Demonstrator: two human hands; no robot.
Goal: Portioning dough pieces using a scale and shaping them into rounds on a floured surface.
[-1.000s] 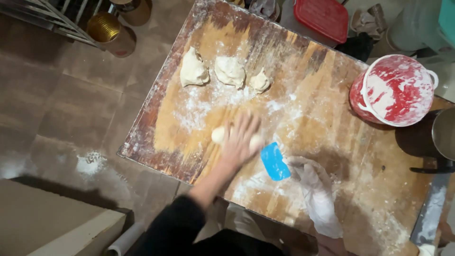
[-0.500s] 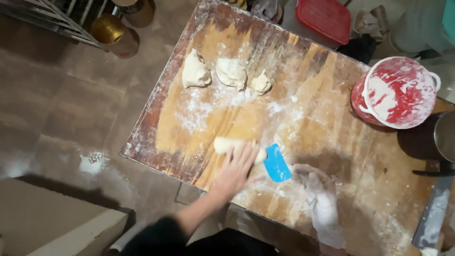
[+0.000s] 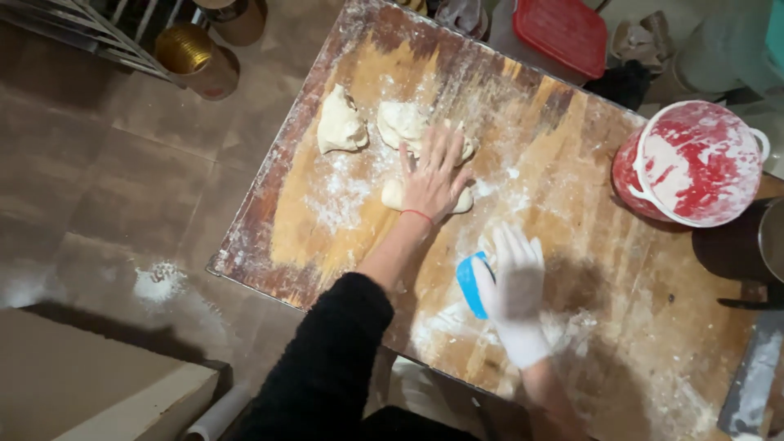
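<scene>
Dough (image 3: 394, 194) lay as a small pale roll on the floured wooden table (image 3: 572, 245), pressed under the left hand (image 3: 434, 175), whose fingers were spread wide and flat across it. The table was the biggest thing in view, its boards dusted white and worn bare in streaks. At its right edge stood a red pot (image 3: 690, 167) with a flour-smeared lid covering it, so its contents were hidden. Beyond the far edge sat a red lidded box (image 3: 565, 33), flat and rectangular. Off the table on the tiled floor (image 3: 98, 180) stood two round tins (image 3: 196, 57), the nearer one open and gold inside; a spill of flour (image 3: 159, 282) marked the tiles near the table's corner. Two larger dough lumps (image 3: 340, 122) rested just beyond the left hand's fingertips, one touching or nearly touching them. The right hand (image 3: 514, 282), in a white glove, lay spread and flat on the board, well floured. A blue scraper (image 3: 469, 282) was tucked at its thumb side; the hand seemed to rest against it, though a grip could not be made out. At the far right, a long metal tool (image 3: 751, 384) lay at the table's edge.
</scene>
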